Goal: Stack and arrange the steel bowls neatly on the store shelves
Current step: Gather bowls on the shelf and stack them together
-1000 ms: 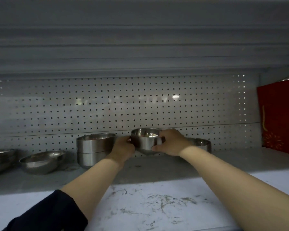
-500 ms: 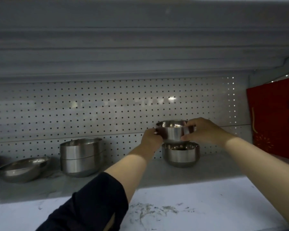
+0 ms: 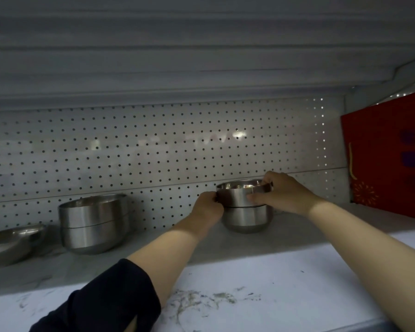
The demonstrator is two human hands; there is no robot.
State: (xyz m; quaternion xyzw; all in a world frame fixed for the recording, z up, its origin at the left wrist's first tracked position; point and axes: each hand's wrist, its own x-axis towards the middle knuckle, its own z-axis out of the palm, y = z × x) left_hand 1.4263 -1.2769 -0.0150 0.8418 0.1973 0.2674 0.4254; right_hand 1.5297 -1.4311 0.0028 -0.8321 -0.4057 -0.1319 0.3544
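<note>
- Head view: a grey shelf (image 3: 261, 238) is seen at chest height, its front edge paler and marked with dark scuffs.
- The back of the shelf is closed by a white pegboard (image 3: 153, 152) with rows of small holes; ribbed grey metal is seen above it.
- A small steel bowl (image 3: 240, 194) is gripped from both sides: the left hand (image 3: 207, 207) is curled against its left wall, the right hand (image 3: 280, 191) is wrapped round its right rim, thumb on the front.
- That bowl is seated in a second bowl (image 3: 247, 219), which stands on the shelf near the pegboard.
- A stack of two larger bowls (image 3: 94, 224) is placed well to the left; a shallow bowl (image 3: 12, 243) is seen at the left edge.
- A red bag (image 3: 388, 159) is stood at the right end of the shelf.
- A dark sleeve (image 3: 106, 303) is seen on the left arm.
</note>
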